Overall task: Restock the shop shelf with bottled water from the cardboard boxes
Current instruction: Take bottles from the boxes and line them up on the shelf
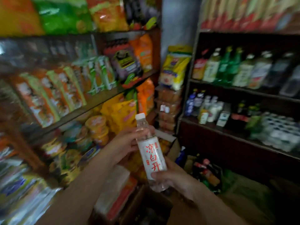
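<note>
I hold one clear water bottle (pixel 150 153) upright in front of me; it has a white cap and a white label with red characters. My left hand (pixel 125 146) grips its upper part just below the neck. My right hand (pixel 172 177) grips its lower end. An open cardboard box (pixel 146 207) lies below the bottle at the bottom centre, its inside dark. The dark wooden drinks shelf (pixel 227 132) stands to the right, with a row of white-capped bottles (pixel 279 132) on its lower board at the far right.
Snack shelves (pixel 90 103) packed with bags, boxes and noodle cups fill the left side. The right shelf's upper boards carry assorted drink bottles (pixel 235 69). Stacked packets (pixel 168 109) and a yellow bag (pixel 177 69) fill the corner. More bottles and bags (pixel 206 172) lie on the floor at right.
</note>
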Motion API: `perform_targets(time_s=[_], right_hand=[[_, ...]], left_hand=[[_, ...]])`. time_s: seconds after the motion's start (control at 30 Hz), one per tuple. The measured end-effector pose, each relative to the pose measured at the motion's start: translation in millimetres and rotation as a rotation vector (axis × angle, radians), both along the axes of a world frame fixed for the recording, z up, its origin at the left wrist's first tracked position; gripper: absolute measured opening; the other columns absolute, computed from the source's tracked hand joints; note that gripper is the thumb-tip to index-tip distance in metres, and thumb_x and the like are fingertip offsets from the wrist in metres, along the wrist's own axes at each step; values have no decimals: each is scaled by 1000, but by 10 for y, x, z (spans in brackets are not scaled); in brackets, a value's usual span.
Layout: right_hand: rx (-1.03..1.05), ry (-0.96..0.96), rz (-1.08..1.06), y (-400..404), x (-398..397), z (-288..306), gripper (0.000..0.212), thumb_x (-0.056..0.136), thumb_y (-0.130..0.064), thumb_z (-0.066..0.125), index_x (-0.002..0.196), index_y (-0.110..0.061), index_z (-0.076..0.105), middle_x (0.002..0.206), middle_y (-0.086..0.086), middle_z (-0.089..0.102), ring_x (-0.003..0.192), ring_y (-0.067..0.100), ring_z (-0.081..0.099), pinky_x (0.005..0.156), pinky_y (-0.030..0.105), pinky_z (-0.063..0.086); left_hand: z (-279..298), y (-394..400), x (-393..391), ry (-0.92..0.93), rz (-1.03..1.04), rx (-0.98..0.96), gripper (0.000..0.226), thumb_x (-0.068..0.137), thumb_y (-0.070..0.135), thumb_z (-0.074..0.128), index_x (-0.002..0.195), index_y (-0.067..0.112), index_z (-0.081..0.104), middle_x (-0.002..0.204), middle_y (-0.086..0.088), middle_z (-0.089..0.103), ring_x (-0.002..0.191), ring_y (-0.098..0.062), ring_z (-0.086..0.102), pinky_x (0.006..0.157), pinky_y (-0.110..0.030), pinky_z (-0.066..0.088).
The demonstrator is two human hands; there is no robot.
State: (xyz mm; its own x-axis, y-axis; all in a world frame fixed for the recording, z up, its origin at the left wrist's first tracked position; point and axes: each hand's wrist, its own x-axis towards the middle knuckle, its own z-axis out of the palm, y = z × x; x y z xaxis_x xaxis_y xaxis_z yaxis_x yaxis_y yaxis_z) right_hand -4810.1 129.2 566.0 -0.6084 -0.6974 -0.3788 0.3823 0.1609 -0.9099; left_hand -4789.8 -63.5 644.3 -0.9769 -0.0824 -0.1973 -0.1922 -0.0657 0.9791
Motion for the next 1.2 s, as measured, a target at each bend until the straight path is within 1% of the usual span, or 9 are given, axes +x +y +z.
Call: perform_targets(time_s=[0.07, 0.17, 0.33, 0.53, 0.63, 0.73, 0.87, 1.0, 1.2], right_hand=[[21, 90, -65, 450, -241, 236, 74, 60, -20, 89, 124, -12, 54, 102, 5, 71, 86, 21, 69, 69, 31, 51], [81, 210, -185, 1251, -593, 585, 57, 63, -19, 83, 116, -13, 62, 101, 1, 74, 86, 13, 70, 66, 21, 52], [188, 368, -373, 2694, -1165, 925, 37, 69, -8, 83, 102, -10, 68, 94, 0, 74, 84, 11, 69, 69, 20, 52], [261, 444, -671, 4337, -1636, 1110, 56, 63, -15, 88, 108, -12, 54, 104, 2, 70, 89, 11, 69, 71, 21, 56], [248, 446, -779, 5003, -1800, 1075, 58, 64, -12, 87, 113, -8, 56, 98, 1, 73, 83, 9, 71, 62, 19, 53], [263, 470, -895, 5517, -1977, 961, 60, 60, -19, 90, 111, -12, 60, 96, -1, 73, 85, 9, 71, 69, 24, 57], [271, 502, -1078, 6110, -2306, 754, 70, 42, -39, 94, 102, -18, 66, 97, -2, 74, 91, 13, 70, 85, 38, 57], [300, 525, -1211, 6669, -2691, 582, 77, 34, -46, 93, 101, -21, 65, 96, -3, 74, 91, 14, 71, 84, 39, 57], [396, 535, -1386, 7467, -3440, 437, 63, 48, -24, 93, 104, -18, 65, 96, 0, 74, 90, 13, 70, 84, 40, 57]], left_hand=[[254, 468, -352, 59, -84, -44, 24, 71, 33, 75, 95, 27, 76, 106, 0, 73, 99, -19, 67, 88, -36, 50], [553, 1251, -878, 114, -182, -88, 26, 81, 25, 67, 104, 17, 73, 107, -6, 72, 100, -23, 68, 88, -38, 51], [852, 2680, -1728, 205, -326, -114, 27, 76, 26, 75, 101, 18, 73, 103, -3, 74, 102, -22, 68, 92, -39, 49], [1059, 4416, -2545, 263, -500, -138, 32, 71, 35, 78, 100, 20, 74, 100, -5, 74, 98, -25, 69, 92, -46, 49], [1112, 5136, -2829, 281, -602, -115, 44, 66, 37, 77, 106, 20, 72, 104, 0, 74, 103, -20, 67, 85, -35, 52], [1119, 5750, -3111, 276, -703, -117, 52, 62, 34, 83, 110, 18, 70, 106, 1, 73, 103, -17, 67, 87, -33, 51], [1061, 6515, -3529, 280, -803, -111, 36, 72, 22, 79, 106, 19, 69, 105, 2, 73, 100, -12, 67, 88, -32, 51], [970, 7200, -4057, 324, -906, -151, 32, 75, 18, 77, 105, 24, 69, 105, 4, 73, 99, -11, 67, 84, -28, 53], [874, 8127, -4919, 369, -995, -173, 28, 77, 11, 75, 99, 25, 66, 97, 8, 70, 77, 5, 67, 60, -12, 52]])
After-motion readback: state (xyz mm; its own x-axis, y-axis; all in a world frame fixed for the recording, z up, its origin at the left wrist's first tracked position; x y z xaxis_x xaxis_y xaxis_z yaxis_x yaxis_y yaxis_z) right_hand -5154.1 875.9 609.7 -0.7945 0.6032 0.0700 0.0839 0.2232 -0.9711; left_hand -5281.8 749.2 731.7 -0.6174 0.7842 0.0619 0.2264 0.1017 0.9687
